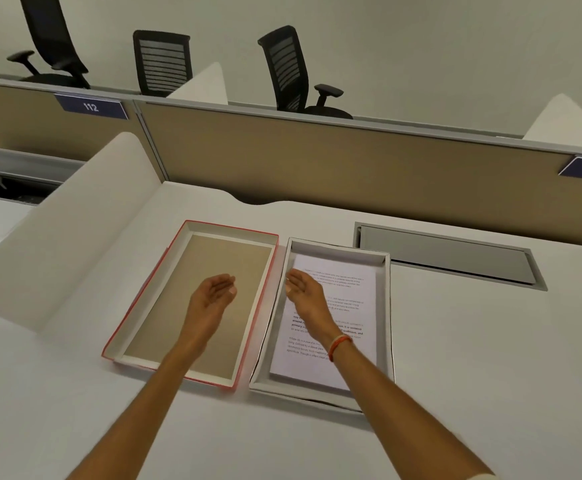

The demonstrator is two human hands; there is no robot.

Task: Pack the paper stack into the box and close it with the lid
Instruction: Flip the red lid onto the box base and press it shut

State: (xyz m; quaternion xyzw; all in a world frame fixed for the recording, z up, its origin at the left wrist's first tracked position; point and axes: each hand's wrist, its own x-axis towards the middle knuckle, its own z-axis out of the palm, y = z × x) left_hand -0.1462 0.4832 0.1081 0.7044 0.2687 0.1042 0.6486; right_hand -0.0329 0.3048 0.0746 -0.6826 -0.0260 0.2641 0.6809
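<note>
A white shallow box (385, 306) lies on the desk, right of centre. The printed paper stack (348, 306) rests flat inside it. To its left lies the red-edged lid (192, 237), upside down, its brown inner face up. My left hand (213, 296) hovers over the lid, fingers apart, holding nothing. My right hand (307, 292), with an orange band on the wrist, hovers over the left part of the paper stack, open and empty. The two hands face each other across the gap between lid and box.
A white curved divider (75, 220) borders the desk on the left. A grey cable hatch (449, 258) sits in the desk behind the box at right. A tan partition (317, 161) closes the back, with office chairs (289, 71) beyond.
</note>
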